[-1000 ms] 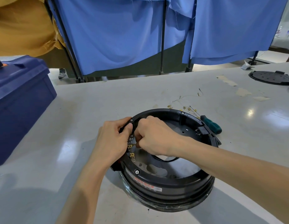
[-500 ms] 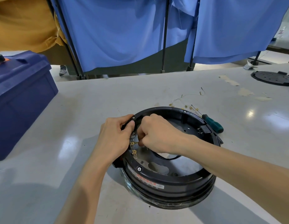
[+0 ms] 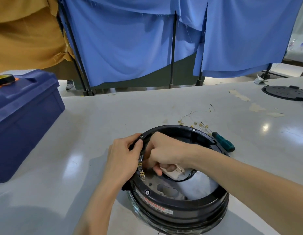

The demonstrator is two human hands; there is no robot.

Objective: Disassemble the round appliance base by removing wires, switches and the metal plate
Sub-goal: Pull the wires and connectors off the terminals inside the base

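The round appliance base (image 3: 181,207) sat on the worktop (image 3: 113,116) directly under both hands. The left hand (image 3: 122,160) had its fingers curled over the black rim and gripped it. The right hand (image 3: 166,153) reached inside the ring, its fingers curled tight and pinching just beside the terminal row (image 3: 141,168), apparently on a pale wire (image 3: 179,169) whose end stuck out beneath them. The exact pinch point was hidden by the hand itself. The main risk seemed to be a hard pull. If the connector let go all at once, the right fingers could have scraped along the brass tabs or the edge of the metal plate (image 3: 198,187) just below them. Pulling on the wire rather than its connector might have snapped the lead and left the tab stuck on the row. A black wire (image 3: 186,179) looped just beyond the right fingers and could have snagged a finger or been dragged along. Should the left grip have slackened, the base might have tipped or slid across the glossy worktop. Past the far rim, well apart from the fingers, lay a screwdriver (image 3: 223,143) and loose removed leads (image 3: 198,114). A lurching base could have scattered those small pieces or knocked the tool away.
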